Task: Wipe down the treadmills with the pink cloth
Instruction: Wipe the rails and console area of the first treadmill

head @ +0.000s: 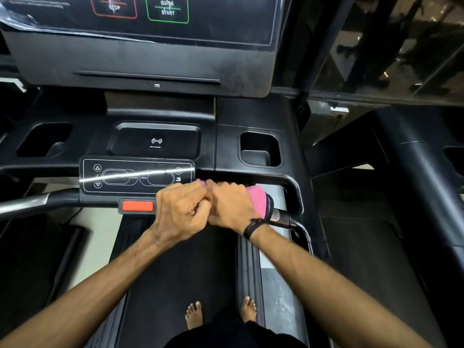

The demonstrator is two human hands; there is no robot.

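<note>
My feet [221, 313]: bare, planted on the black belt [180, 272], so I stand square to the console and both arms reach the bar evenly.

My left hand [180, 209]: fingers curled in tight, knuckles up, pressed against my right hand. It seems to pinch the near end of the cloth, though most of that is hidden under my fist; I judge it is there to keep the cloth from sliding.

My right hand [232, 204]: fingers clamped down over the pink cloth [258, 197], wrapping it round the front handlebar [281, 217]. A wrapped grip lets the cloth touch the bar all the way round, not just on top.

Pink cloth: bunched on the bar between my two hands, its free end showing to the right of my right hand, just short of the metal collar.

Red stop tab [138, 205]: just left of my left hand, untouched.

Control panel [136, 175]: right behind my knuckles, glossy; not yet under the cloth.

Charging tray [155, 143] and cup holder [259, 149]: farther back, dusty-looking.

Screen [150, 18]: farthest, with a dull grey film below it, so I judge plenty is left to wipe.
</note>
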